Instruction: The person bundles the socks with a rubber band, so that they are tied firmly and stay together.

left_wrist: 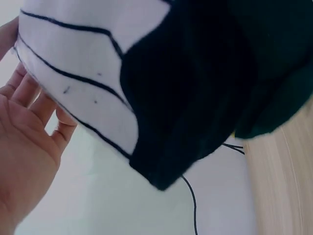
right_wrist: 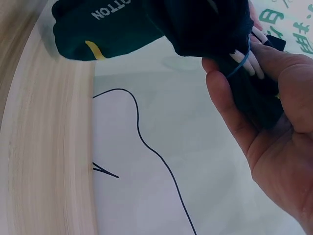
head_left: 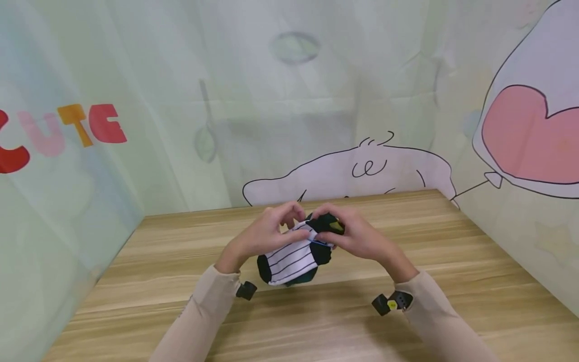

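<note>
Both hands hold up a bundle of socks over the table. One sock is white with thin black stripes and black ends (head_left: 291, 261); a dark green sock (right_wrist: 120, 39) with pale "COTTON" lettering lies against it. A thin blue band (right_wrist: 238, 67) cinches the bundle near one end. My left hand (head_left: 271, 230) grips the bundle beside the band, its fingers at the white edge in the left wrist view. Opposite it, my right hand (head_left: 355, 234) pinches the dark gathered end between thumb and fingers. Some fingertips are hidden behind the cloth.
The light wood-grain table (head_left: 181, 291) spreads beneath the hands. Printed curtains (head_left: 172, 125) with cartoon drawings and letters hang behind it and along both sides. Small dark cameras are strapped at both wrists, the right one (head_left: 382, 304) hanging below the sleeve.
</note>
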{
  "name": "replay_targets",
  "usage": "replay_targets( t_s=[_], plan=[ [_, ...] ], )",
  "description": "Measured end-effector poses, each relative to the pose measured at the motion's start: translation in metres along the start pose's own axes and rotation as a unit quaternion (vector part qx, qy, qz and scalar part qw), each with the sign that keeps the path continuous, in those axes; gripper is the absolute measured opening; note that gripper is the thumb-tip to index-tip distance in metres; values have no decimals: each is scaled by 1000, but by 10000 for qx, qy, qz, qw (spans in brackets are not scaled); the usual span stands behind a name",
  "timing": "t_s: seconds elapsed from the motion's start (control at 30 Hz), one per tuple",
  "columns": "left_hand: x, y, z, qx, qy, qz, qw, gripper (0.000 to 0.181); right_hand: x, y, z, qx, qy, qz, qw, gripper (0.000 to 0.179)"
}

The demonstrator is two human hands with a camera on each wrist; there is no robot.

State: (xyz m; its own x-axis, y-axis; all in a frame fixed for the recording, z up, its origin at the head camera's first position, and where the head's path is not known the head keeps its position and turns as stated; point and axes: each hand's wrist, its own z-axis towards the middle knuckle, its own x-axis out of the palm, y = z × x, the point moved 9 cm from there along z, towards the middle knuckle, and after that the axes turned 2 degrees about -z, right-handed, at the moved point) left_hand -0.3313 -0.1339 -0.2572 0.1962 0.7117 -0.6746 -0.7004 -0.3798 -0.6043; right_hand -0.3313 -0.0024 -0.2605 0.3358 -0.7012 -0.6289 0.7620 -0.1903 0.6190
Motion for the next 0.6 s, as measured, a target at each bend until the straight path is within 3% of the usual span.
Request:
replay_targets(
  t_s=[0.33,0.6],
  plan=[
    [-3,-5,-1,155,-116,-220,9996,30,3,0,2,34,10,173,9998,37],
    [-9,-12,-2,553,-200,-332,9977,36,4,-13,-1,688,167,590,9957,60]
  ],
)
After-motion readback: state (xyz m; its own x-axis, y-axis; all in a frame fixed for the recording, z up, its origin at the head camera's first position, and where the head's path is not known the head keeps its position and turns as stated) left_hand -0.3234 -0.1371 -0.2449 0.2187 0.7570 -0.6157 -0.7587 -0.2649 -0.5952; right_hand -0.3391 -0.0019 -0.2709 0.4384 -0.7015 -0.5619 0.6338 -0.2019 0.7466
